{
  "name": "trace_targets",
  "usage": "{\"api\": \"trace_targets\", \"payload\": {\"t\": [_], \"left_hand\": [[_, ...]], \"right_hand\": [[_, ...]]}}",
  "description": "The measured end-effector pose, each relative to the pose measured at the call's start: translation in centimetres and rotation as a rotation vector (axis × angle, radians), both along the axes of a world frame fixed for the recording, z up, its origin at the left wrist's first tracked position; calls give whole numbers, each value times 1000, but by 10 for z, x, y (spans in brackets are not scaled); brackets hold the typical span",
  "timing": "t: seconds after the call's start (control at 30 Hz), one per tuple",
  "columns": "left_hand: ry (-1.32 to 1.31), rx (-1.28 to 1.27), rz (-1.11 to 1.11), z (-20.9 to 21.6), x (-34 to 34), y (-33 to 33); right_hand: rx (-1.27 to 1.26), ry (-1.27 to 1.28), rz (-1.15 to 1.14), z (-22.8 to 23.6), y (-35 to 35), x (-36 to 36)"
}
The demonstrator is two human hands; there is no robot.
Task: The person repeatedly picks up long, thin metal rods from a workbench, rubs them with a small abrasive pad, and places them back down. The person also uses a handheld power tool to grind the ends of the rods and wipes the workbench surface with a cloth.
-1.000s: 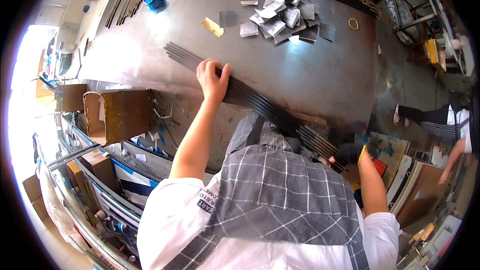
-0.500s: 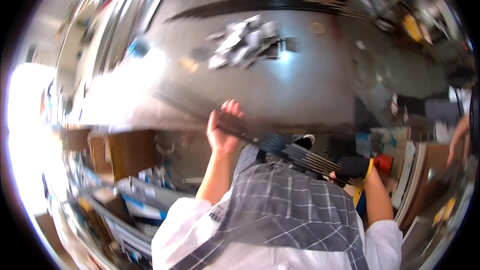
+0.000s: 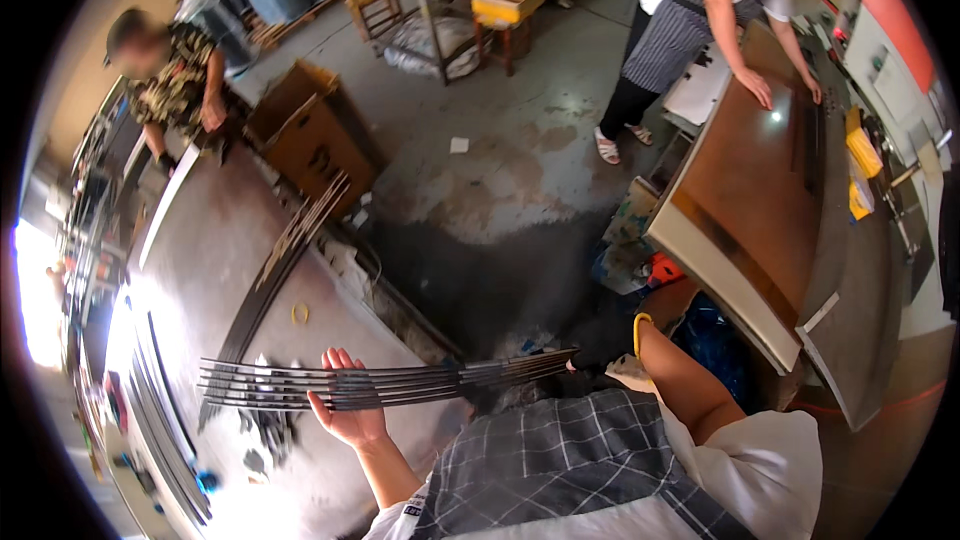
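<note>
I carry a bundle of long thin dark metal strips [image 3: 400, 382] held level in front of my chest, above the edge of the grey metal table [image 3: 210, 270]. My left hand [image 3: 345, 405] grips the bundle near its middle, palm up with fingers wrapped over the strips. My right hand [image 3: 605, 345], in a dark glove with a yellow cuff, holds the bundle's right end. The strips fan out slightly at their left end.
Another bundle of strips [image 3: 285, 260], a yellow ring [image 3: 299, 313] and small metal pieces [image 3: 262, 427] lie on the table. A brown cardboard box [image 3: 310, 135] stands behind it. One person [image 3: 175, 80] crouches far left, another [image 3: 710, 20] stands at a brown workbench [image 3: 760, 180] on the right.
The strips have come up off the table into both hands, and my view has swung round from the table toward the floor and the other workbench.
</note>
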State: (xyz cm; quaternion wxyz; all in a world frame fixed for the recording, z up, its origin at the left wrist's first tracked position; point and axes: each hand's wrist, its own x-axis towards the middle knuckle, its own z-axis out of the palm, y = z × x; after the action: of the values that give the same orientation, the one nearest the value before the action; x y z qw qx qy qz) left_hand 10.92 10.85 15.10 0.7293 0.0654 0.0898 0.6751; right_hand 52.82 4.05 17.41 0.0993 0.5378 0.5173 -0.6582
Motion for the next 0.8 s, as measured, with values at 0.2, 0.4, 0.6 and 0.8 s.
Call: {"api": "trace_targets", "payload": {"t": [0.2, 0.4, 0.6, 0.8], "left_hand": [[-33, 6, -55, 5, 45, 77], [57, -83, -41, -3, 100, 186], [88, -114, -182, 7, 187, 368], [135, 2, -452, 29, 295, 549]], "right_hand": [[426, -177, 219, 64, 67, 32], [163, 28, 36, 10, 159, 92], [199, 25, -50, -50, 277, 153], [49, 64, -498, -21, 364, 208]]}}
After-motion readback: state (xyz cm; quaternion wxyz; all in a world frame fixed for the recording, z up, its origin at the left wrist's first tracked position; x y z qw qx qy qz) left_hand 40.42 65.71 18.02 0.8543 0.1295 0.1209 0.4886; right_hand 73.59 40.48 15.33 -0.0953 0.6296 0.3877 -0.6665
